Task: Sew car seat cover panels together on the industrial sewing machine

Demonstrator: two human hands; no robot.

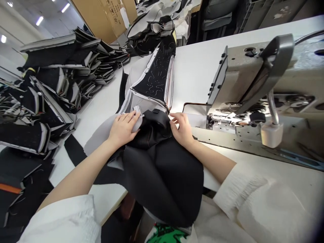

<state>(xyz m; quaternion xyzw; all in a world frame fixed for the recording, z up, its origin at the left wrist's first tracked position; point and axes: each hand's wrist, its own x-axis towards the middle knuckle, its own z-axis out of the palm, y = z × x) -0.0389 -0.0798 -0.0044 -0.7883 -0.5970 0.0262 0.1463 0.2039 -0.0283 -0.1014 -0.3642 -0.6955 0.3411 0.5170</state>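
Now the black-and-grey sewn fabric cover [174, 168], likely soft, is held in left hand [124, 128] and right hand [182, 130], best gripped at seamed edges [151, 98].

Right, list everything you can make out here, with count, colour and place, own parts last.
Sewn cover: one, black and grey, between the hands, draping over the table's near edge
Tag: one, white, beside the left hand
Sewing machine: one, metallic, right
Table: one, white, under the cover
Fabric pieces: many, black and grey, heaped left
Orange strip: one, orange, lower left
Cardboard box: one, brown, top, behind the heap
Ceiling lights: at least four, white, upper left
Left hand: one, bare, on the cover's left side
Right hand: one, bare, at the cover's right edge
Sleeves: two, white, lower corners
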